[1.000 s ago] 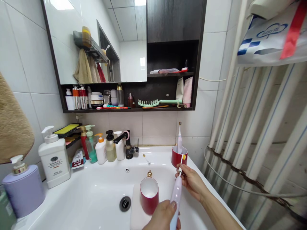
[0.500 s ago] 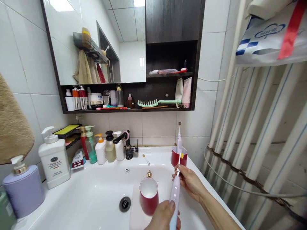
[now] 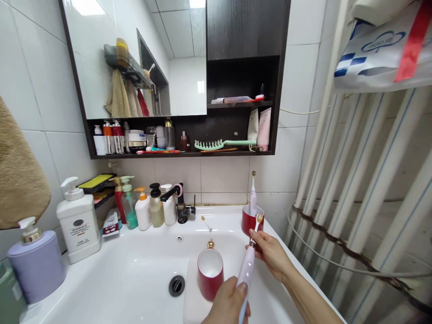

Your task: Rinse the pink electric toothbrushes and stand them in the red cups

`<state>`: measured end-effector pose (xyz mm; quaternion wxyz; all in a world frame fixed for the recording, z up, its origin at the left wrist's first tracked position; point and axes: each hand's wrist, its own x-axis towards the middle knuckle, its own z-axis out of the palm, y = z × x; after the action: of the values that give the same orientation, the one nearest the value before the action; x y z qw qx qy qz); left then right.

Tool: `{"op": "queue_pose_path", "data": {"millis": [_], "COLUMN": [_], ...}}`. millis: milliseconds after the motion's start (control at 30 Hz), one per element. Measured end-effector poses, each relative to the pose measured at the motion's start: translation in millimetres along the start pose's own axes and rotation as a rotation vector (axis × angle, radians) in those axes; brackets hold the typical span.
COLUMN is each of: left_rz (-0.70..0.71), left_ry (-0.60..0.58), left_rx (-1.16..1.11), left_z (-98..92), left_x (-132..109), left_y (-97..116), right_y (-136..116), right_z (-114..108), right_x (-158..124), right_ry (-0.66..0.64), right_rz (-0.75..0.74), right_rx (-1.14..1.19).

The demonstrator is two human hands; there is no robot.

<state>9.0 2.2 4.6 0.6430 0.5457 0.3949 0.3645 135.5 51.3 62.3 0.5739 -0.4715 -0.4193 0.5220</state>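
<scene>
My left hand is closed round the pale pink-and-blue handle of an electric toothbrush, which tilts up to the right over the basin. Between the fingertips of my right hand is a white toothbrush head with yellowish bristles, at the top of the handle. A bit of metal shaft shows there; my fingers hide whether head and handle are fully joined. Just behind stands a red cup holding another electric toothbrush. A second red cup sits left of my hands, and a loose brush head lies on the sink ledge.
The white sink has a dark drain and a black faucet. Several pump bottles line its back left. A dark mirror cabinet hangs above, with a green hairbrush on its shelf. Radiator pipes stand at the right.
The brush head in my right fingers has turned and tilted to the right, out of line with the handle. More metal shaft shows at the handle's top. My left hand keeps its grip.
</scene>
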Motion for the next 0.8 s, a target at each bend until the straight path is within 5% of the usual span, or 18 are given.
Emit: {"op": "queue_pose_path", "data": {"millis": [500, 800], "left_rz": [0.034, 0.017], "left_ry": [-0.078, 0.105], "left_rx": [-0.139, 0.194], "left_z": [-0.4, 0.4], "left_x": [2, 1], "left_y": [4, 3], "right_y": [-1, 2], "right_z": [14, 21], "right_x": [-11, -13], "right_ry": [-0.097, -0.037], "right_rz": [0.058, 0.065], "right_rx": [0.053, 0.023]}}
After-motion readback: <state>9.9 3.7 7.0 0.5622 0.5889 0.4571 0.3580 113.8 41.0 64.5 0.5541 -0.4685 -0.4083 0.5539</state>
